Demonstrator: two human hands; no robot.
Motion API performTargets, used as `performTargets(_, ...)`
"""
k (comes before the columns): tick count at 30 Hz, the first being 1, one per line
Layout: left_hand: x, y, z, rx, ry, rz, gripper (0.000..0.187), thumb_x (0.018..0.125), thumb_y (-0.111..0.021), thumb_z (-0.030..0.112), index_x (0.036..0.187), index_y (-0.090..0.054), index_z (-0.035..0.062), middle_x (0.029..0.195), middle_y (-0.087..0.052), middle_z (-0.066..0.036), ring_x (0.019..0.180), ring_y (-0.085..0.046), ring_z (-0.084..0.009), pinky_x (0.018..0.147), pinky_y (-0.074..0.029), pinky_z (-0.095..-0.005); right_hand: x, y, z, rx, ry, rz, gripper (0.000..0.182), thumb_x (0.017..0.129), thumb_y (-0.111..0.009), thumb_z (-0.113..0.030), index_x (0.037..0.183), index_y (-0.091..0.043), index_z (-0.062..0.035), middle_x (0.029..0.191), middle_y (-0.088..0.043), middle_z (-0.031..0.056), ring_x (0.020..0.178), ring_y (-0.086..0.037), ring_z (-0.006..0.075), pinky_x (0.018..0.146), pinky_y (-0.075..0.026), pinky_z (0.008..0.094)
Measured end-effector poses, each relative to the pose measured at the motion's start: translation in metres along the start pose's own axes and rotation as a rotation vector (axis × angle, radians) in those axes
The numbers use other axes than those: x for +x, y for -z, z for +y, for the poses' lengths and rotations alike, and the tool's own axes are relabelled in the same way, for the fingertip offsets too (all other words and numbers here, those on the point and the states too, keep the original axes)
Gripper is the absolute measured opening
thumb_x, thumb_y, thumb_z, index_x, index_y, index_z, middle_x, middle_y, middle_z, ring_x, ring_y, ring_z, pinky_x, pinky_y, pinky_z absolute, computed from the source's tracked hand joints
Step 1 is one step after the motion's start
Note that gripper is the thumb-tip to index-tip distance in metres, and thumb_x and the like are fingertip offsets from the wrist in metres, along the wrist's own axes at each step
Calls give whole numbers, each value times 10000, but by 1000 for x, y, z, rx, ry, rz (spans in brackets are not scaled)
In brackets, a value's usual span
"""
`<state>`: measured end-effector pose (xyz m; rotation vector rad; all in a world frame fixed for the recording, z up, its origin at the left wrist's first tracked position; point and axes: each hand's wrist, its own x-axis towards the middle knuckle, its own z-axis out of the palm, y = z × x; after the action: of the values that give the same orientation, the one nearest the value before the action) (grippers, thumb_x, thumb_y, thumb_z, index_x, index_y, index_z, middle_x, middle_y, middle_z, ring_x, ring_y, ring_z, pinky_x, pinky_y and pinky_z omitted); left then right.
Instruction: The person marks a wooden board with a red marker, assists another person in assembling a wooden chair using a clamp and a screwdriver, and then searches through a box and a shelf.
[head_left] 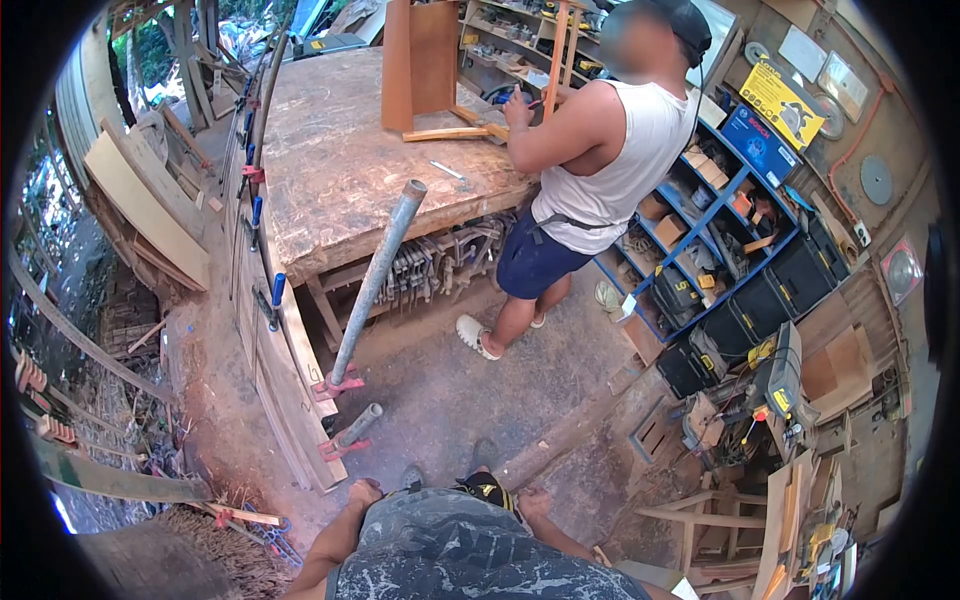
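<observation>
My left hand (366,492) hangs low beside my grey, paint-patterned shirt (440,535). Its fingers are curled in, and nothing shows in them. Nearest to it is the lower end of several long boards (285,400) standing on edge, held by pipe clamps with red jaws (345,447). On my other side, my right hand (533,503) is also curled closed, with nothing visible in it. Between the hands, at my front, is a black and yellow item (487,488) whose kind I cannot make out. A long grey clamp pipe (380,285) slants up from the boards.
A co-worker (620,150) in a white tank top stands at the large workbench (330,150), hands on a wooden frame. Clamps (430,265) hang underneath. Blue shelving (700,235) and black toolboxes line the right. Wood pieces (720,520) stand lower right; a beam (550,450) crosses the floor.
</observation>
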<state>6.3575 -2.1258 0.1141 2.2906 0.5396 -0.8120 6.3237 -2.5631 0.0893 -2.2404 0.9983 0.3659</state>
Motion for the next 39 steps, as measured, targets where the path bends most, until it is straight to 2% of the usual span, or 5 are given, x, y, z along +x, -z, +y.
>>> performTargets(23,4,-1,-3,13,-33,-4,358,687,-619,213,1014,-709,102,1088,-654,-175,1061,-619,-288,951,-467,-326,-10,12,-18,-67,33,37,417,690,-655,-321,1016,-666,-62,997,-675,150,946,-646,283,860,-488,344)
performTargets(25,-1,4,3,-11,15,-13,367,685,-627,211,1027,-706,104,1094,-652,-175,1064,-618,-287,951,-467,-326,-6,9,-15,-77,50,43,399,702,-661,-311,1011,-662,-60,1001,-676,145,945,-647,276,867,-485,337)
performTargets(32,1,3,1,-2,-3,-10,365,690,-633,211,1033,-705,107,1098,-650,-174,1064,-618,-288,955,-466,-330,-7,8,-18,-56,24,37,356,728,-673,-294,992,-657,-54,982,-683,135,935,-653,263,865,-488,334)
performTargets(34,4,1,-2,-10,7,-18,355,694,-634,212,1026,-708,108,1088,-655,-170,1057,-622,-288,952,-468,-331,-4,6,-18,22,-20,-1,382,730,-675,-307,1017,-657,-55,969,-686,138,925,-657,262,858,-494,336)
performTargets(39,1,4,3,1,21,-4,338,699,-634,217,1010,-714,110,1073,-659,-170,1047,-626,-287,948,-470,-333,-12,14,-25,-51,25,24,425,729,-681,-316,1059,-655,-50,978,-686,145,926,-658,268,852,-497,339)
